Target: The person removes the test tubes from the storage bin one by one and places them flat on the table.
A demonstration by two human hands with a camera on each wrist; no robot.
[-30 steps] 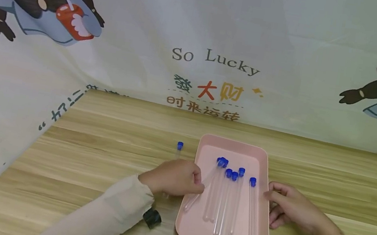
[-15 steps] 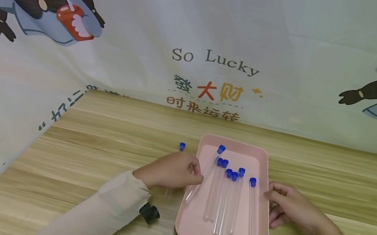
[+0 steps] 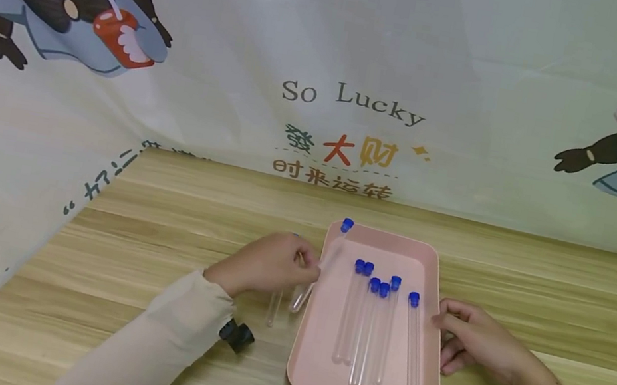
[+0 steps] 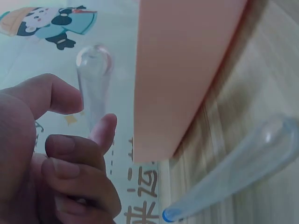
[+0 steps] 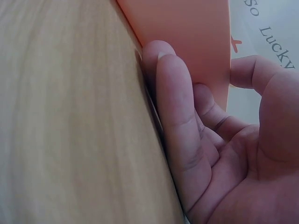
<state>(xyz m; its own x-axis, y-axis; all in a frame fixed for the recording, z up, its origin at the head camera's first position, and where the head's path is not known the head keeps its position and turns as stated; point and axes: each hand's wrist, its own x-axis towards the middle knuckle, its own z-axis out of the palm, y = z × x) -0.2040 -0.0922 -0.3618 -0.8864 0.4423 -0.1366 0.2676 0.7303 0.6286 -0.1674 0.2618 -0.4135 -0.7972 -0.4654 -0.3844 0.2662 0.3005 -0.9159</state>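
One tube [image 3: 323, 262] out of tray since a second ago: left hand [image 3: 266, 265] pinches its clear middle, has carried it leftward across pink tray's [image 3: 435, 266] left rim, blue cap now above tray's far-left corner, round end over table [image 3: 172, 211]. Five capped tubes [image 3: 372, 327] remain lying in tray. Another tube [image 3: 272, 308] lies on table just beside left hand. Right hand [image 3: 472, 343] unmoved, fingers loosely curled against tray's right wall, steadying it. Judgement: tubes being emptied from tray one by one.
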